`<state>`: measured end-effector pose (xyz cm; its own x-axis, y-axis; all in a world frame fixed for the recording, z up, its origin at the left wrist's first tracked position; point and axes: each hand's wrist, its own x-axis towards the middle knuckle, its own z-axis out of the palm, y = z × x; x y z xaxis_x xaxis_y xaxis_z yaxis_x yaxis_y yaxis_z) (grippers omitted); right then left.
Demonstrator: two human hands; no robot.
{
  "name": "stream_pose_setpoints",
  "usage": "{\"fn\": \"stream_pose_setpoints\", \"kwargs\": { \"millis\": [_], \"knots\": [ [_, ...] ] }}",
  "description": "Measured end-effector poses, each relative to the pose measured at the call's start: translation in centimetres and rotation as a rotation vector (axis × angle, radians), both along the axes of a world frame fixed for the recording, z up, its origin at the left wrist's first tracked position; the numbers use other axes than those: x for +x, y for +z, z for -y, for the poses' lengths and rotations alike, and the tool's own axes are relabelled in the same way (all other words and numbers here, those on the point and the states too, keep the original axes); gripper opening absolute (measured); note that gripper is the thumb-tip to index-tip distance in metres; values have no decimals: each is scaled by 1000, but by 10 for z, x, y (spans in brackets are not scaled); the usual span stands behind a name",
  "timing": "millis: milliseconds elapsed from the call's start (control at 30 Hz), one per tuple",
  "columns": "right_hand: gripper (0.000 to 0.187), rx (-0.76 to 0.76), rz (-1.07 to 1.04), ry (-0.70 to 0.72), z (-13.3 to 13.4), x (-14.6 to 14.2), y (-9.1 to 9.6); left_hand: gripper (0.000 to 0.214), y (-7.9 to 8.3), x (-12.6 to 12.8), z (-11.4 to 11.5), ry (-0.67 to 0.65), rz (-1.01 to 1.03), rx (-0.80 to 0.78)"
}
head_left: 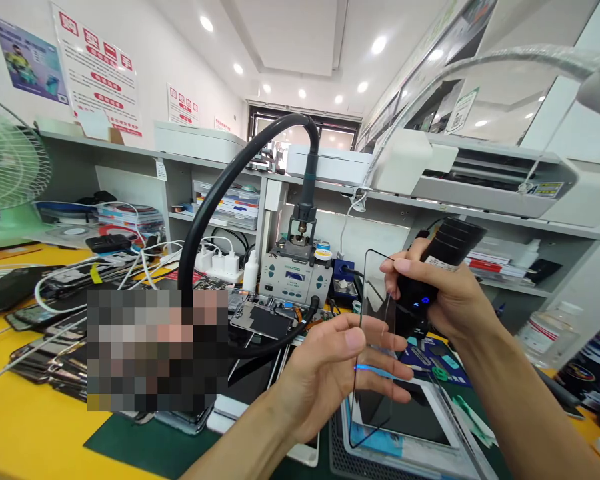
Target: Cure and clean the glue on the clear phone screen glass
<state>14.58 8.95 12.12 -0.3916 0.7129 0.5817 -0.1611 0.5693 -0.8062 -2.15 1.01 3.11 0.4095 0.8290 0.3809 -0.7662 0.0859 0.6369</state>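
My left hand (325,367) grips a clear glass screen protector (377,300) with a thin black border by its edge, thumb in front and fingers behind. The sheet stands upright, and a blue streak of light crosses it near those fingers. In my right hand (445,287) is a black cylindrical handheld device (455,241) with a small lit blue icon. My right thumb and a fingertip are at the top part of the glass; whether they touch it I cannot tell. Below the glass lies a tablet (425,415) with a dark screen and white border.
Behind my hands stands a grey soldering station (297,279) with a thick black hose (205,213) arching left. Stacked phones (55,360) and white cables crowd the left. A clear bottle (550,333) is at right. A pixelated patch hides part of the left side.
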Motion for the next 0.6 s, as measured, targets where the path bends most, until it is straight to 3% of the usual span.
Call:
{"fn": "stream_pose_setpoints", "kwargs": {
  "millis": [333,467,600],
  "knots": [
    [26,95,2,-235,2,6,8,44,3,-1,3,201,-121,5],
    [22,115,-136,-320,17,9,17,47,-1,-3,0,297,-235,8],
    [27,115,-364,-380,42,11,28,52,-3,-1,-2,516,-417,8]
  ]
}}
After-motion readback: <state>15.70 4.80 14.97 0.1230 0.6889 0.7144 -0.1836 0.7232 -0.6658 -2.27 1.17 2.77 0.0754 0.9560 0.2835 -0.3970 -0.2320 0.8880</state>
